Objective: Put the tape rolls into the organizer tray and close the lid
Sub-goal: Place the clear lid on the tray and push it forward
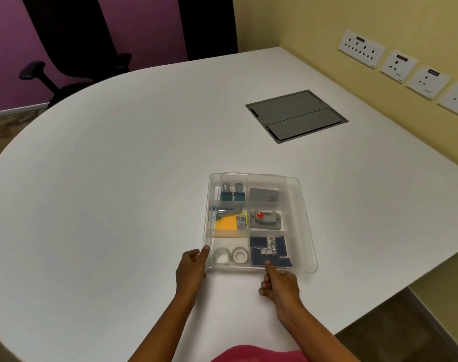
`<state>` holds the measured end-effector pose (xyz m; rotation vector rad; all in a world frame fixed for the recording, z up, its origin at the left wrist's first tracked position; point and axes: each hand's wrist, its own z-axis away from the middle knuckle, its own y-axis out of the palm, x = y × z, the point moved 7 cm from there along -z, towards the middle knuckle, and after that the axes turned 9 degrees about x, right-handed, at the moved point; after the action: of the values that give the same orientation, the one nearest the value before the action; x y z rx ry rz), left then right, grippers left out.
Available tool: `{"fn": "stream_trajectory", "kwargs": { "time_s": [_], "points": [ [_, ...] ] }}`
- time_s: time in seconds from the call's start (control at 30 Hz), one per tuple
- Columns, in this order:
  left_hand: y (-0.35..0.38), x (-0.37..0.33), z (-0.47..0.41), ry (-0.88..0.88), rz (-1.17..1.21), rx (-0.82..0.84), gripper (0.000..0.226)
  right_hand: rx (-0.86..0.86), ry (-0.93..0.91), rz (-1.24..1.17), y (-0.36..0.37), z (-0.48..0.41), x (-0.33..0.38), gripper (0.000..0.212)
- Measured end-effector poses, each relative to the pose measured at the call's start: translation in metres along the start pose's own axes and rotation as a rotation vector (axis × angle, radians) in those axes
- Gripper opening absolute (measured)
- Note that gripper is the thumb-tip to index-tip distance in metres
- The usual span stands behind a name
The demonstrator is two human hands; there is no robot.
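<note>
A clear organizer tray (pixel 305 226) sits on the white table in front of me. Two clear tape rolls (pixel 221 256) (pixel 239 254) lie side by side in its near-left compartment. A clear lid (pixel 282 180) lies over the tray, shifted slightly to the left, so the tray's right rim stays uncovered. My left hand (pixel 191 270) grips the lid's near-left corner, thumb up along the edge. My right hand (pixel 280 286) pinches the lid's near edge in front of the binder clips, the other fingers curled.
Other compartments hold blue binder clips (pixel 271 250), orange sticky notes (pixel 226 223), a grey stamp with a red dot (pixel 264 219) and small clips. A grey cable hatch (pixel 297 116) is set into the table at the far right. Office chairs (pixel 73 61) stand behind the table.
</note>
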<state>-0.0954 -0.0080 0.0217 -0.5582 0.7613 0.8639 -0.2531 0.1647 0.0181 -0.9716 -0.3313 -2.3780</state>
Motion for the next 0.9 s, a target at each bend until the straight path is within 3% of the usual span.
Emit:
{"fn": "stream_trajectory", "kwargs": {
  "time_s": [0.17,0.37,0.53,0.7,0.9],
  "points": [
    [0.001,0.006,-0.003,-0.029,-0.094,0.0,0.024,0.048,0.084,0.299,-0.026,0.001,-0.006,0.043],
    [0.0,0.001,-0.006,-0.003,-0.143,-0.032,0.024,-0.116,0.053,0.552,-0.072,-0.011,0.013,0.046],
    [0.006,-0.004,-0.001,0.019,-0.241,0.009,0.041,-0.23,-0.025,0.492,-0.087,-0.018,0.032,0.036],
    [0.003,-0.007,0.002,0.08,-0.349,-0.007,0.047,-0.203,-0.092,0.617,-0.081,-0.03,0.046,0.033],
    [-0.001,-0.007,0.001,0.091,-0.307,-0.05,0.039,-0.236,-0.114,0.653,-0.079,-0.034,0.05,0.034]
  ]
}}
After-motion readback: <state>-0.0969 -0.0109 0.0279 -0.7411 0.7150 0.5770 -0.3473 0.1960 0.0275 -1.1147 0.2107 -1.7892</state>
